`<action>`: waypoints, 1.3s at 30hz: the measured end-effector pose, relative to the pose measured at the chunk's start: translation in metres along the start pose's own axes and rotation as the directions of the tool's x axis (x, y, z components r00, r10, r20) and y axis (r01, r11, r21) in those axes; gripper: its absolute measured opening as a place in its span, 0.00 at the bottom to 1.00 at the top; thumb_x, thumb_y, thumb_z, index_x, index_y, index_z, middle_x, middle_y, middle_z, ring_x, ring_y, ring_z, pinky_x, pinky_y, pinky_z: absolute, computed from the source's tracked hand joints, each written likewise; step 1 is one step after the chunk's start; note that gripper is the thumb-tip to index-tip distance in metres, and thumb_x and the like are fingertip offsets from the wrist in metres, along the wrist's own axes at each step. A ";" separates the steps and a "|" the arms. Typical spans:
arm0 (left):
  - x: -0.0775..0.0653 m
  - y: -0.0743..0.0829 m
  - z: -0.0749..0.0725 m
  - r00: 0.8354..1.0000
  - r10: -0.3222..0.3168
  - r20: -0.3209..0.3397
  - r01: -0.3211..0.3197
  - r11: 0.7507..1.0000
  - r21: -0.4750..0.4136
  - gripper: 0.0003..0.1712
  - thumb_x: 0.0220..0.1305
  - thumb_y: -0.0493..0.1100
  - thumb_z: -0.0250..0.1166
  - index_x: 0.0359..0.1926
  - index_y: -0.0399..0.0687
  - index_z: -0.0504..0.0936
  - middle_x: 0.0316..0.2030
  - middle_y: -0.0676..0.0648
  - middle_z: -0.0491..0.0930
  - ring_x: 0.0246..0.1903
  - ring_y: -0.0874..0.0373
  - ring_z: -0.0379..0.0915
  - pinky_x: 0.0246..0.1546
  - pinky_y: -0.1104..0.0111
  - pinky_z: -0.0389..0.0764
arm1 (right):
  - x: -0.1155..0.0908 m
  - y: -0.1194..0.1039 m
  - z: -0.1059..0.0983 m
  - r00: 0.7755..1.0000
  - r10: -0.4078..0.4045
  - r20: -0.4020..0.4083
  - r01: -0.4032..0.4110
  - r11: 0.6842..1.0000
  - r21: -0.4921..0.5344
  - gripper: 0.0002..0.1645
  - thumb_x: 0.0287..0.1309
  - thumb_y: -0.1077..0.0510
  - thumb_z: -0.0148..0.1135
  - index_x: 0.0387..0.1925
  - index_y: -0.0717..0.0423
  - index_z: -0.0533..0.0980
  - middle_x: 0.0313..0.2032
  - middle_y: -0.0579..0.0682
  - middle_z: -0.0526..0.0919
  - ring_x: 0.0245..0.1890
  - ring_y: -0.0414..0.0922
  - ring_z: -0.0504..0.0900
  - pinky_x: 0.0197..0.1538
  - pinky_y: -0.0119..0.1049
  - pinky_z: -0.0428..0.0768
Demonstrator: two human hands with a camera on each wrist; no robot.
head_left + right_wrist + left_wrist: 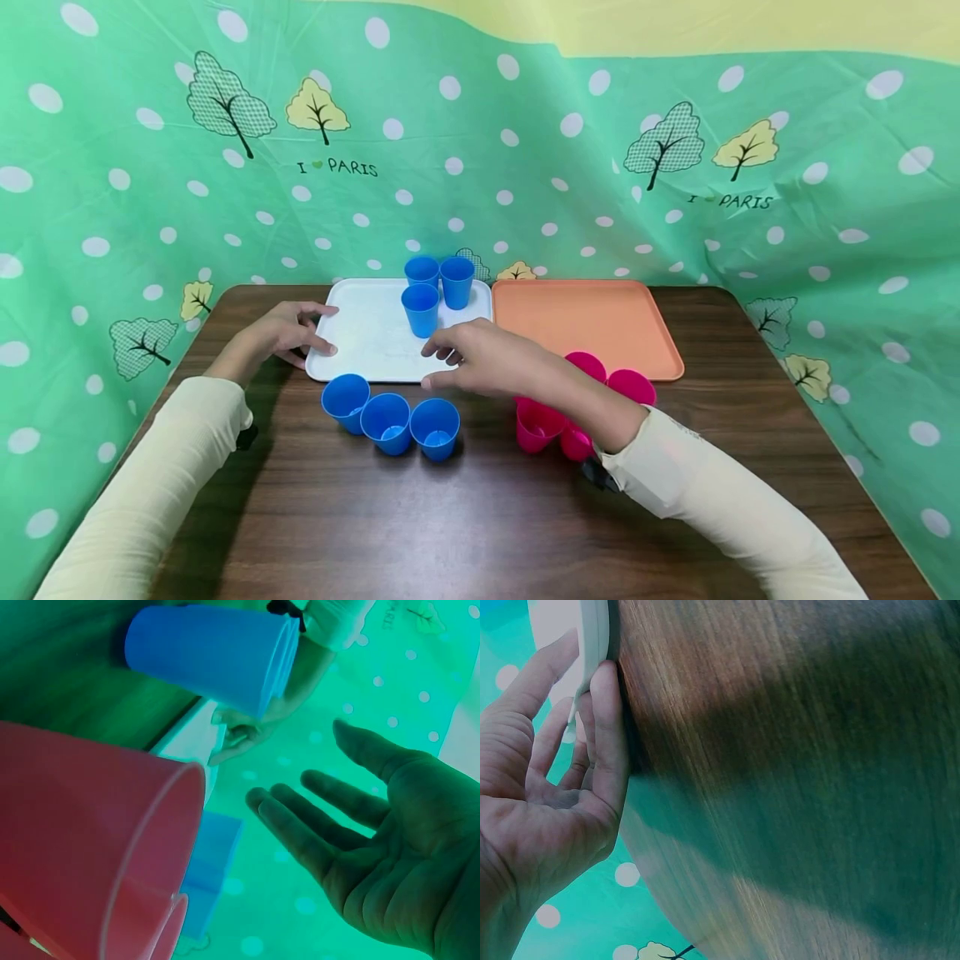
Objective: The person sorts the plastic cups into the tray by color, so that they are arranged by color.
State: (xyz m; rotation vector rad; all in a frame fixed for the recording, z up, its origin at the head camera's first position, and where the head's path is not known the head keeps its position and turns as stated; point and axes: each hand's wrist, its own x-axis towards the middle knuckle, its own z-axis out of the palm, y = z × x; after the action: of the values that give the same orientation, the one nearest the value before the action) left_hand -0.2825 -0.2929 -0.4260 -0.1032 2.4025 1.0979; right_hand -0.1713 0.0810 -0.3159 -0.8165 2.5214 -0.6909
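Observation:
My left hand (285, 333) grips the left edge of a white tray (360, 333), its rim between thumb and fingers in the left wrist view. Three blue cups (422, 312) stand upright on the tray's right half. My right hand (480, 358) hovers over the tray's front right part, fingers spread and holding nothing, as the right wrist view (375, 855) confirms. Three more blue cups (386, 425) stand in a row on the table before the tray. Under my right forearm stand several pink cups (538, 427), partly hidden by it.
An orange tray (585, 317) lies against the white tray's right side. Both trays rest at the back of a dark wooden table (375, 533). A green dotted cloth (465, 192) hangs behind and at the sides.

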 end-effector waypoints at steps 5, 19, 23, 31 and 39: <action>-0.001 0.000 0.000 1.000 0.001 0.002 -0.001 1.000 -0.001 0.55 0.65 0.40 0.85 0.87 0.50 0.67 0.44 0.43 0.76 0.38 0.51 0.82 0.38 0.56 0.96 | -0.003 -0.002 0.005 0.999 -0.029 0.017 0.029 1.000 0.004 0.30 0.75 0.46 0.75 0.70 0.54 0.84 0.63 0.52 0.92 0.66 0.53 0.90 0.69 0.47 0.89; 0.000 -0.002 -0.001 1.000 0.009 0.003 -0.009 1.000 -0.007 0.56 0.64 0.39 0.85 0.88 0.50 0.67 0.44 0.43 0.76 0.38 0.50 0.83 0.38 0.55 0.96 | -0.005 -0.006 0.018 0.995 -0.004 0.103 0.006 1.000 -0.023 0.37 0.68 0.40 0.80 0.72 0.52 0.84 0.64 0.51 0.91 0.62 0.49 0.88 0.58 0.44 0.93; 0.001 -0.003 -0.001 1.000 0.004 0.005 -0.004 1.000 -0.001 0.56 0.64 0.40 0.85 0.88 0.51 0.67 0.44 0.43 0.76 0.38 0.50 0.83 0.38 0.56 0.96 | -0.004 -0.006 0.023 0.994 0.001 0.113 0.005 0.999 -0.048 0.40 0.66 0.39 0.82 0.72 0.51 0.83 0.63 0.50 0.91 0.61 0.48 0.88 0.57 0.44 0.93; 0.001 -0.004 -0.001 1.000 0.005 0.008 -0.005 1.000 0.003 0.56 0.64 0.40 0.86 0.88 0.50 0.67 0.44 0.43 0.77 0.38 0.50 0.83 0.38 0.56 0.96 | -0.002 -0.006 0.030 0.992 -0.013 0.129 0.021 0.998 -0.059 0.42 0.62 0.39 0.86 0.72 0.51 0.84 0.64 0.51 0.91 0.64 0.49 0.88 0.58 0.44 0.94; -0.002 -0.002 0.000 1.000 0.012 0.004 -0.012 1.000 -0.002 0.56 0.64 0.40 0.85 0.88 0.50 0.67 0.44 0.42 0.77 0.38 0.50 0.83 0.37 0.56 0.96 | 0.000 -0.004 0.034 0.988 -0.028 0.150 0.038 0.997 -0.062 0.43 0.58 0.42 0.88 0.72 0.50 0.84 0.66 0.51 0.90 0.69 0.51 0.87 0.60 0.44 0.94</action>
State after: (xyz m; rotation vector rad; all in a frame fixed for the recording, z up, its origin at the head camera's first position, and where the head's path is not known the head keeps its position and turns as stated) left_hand -0.2808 -0.2949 -0.4265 -0.0871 2.4014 1.1052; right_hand -0.1522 0.0673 -0.3403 -0.8992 2.4109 -0.5400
